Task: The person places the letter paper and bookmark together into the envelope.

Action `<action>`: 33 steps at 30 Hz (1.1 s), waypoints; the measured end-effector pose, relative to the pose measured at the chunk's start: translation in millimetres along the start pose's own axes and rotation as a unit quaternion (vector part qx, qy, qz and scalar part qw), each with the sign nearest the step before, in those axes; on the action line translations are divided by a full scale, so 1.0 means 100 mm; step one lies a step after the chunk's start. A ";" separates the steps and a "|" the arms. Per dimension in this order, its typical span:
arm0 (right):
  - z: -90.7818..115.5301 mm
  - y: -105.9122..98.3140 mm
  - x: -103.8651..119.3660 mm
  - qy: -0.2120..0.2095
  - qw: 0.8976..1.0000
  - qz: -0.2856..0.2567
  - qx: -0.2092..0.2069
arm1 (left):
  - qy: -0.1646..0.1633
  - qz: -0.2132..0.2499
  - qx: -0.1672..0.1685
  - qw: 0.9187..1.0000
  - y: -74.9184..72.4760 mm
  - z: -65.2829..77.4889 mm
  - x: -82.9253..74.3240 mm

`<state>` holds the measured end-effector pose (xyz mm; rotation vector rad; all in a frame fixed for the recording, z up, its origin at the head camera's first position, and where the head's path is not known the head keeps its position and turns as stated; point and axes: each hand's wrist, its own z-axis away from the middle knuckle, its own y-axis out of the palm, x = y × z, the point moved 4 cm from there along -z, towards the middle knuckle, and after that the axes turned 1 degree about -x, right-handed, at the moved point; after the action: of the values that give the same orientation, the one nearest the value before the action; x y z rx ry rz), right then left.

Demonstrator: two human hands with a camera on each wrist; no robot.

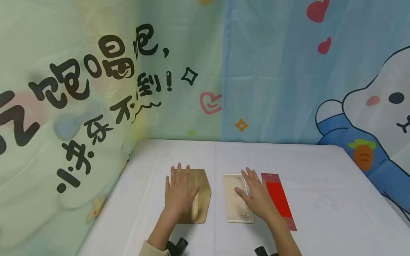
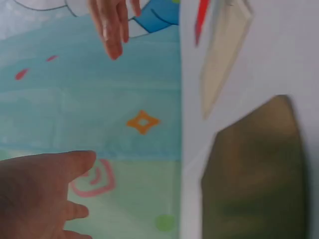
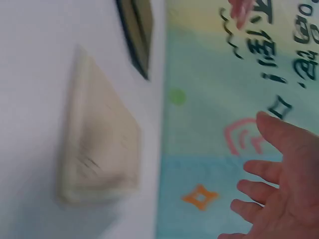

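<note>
My left hand (image 1: pixel 178 193) hovers with spread fingers over a brown, envelope-like paper piece (image 1: pixel 202 199) with slanted right corners, covering its left part in the head view. The left wrist view shows that hand raised off the table, nothing in its grasp. To the right lies a flat cream pad or booklet (image 1: pixel 234 206) with ornamental print at its corners. My right hand (image 1: pixel 257 197), fingers extended and thumb out, is above its right edge and holds nothing. A long red strip or packet (image 1: pixel 278 193) lies beside the pad, partly hidden by the right hand and forearm.
A white cloth (image 1: pixel 320 199) covers the table under all three items. Behind it and on the left hang printed curtains (image 1: pixel 272 71) with a cartoon rabbit, hearts and black lettering. Black camera mounts (image 1: pixel 177 246) sit at the wrists.
</note>
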<state>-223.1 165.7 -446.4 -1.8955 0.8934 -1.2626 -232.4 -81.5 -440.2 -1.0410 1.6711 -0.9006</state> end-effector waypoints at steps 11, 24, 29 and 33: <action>0.13 0.60 -0.12 0.006 0.998 -0.055 0.016 | -0.008 -0.011 0.064 0.998 0.63 0.17 0.20; 0.30 0.87 -0.22 -0.009 0.997 0.031 0.076 | 0.021 -0.035 0.071 0.997 0.98 0.32 0.33; 0.32 0.87 -0.22 -0.015 0.998 0.027 0.062 | 0.014 -0.035 0.065 0.997 1.00 0.34 0.33; 0.32 0.84 -0.26 -0.014 0.998 0.020 0.053 | 0.008 -0.039 0.068 0.997 1.03 0.33 0.32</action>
<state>-215.3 148.2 -537.7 -1.8000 0.8295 -1.2314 -231.4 -76.0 -552.9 -1.0145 1.5676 -1.0611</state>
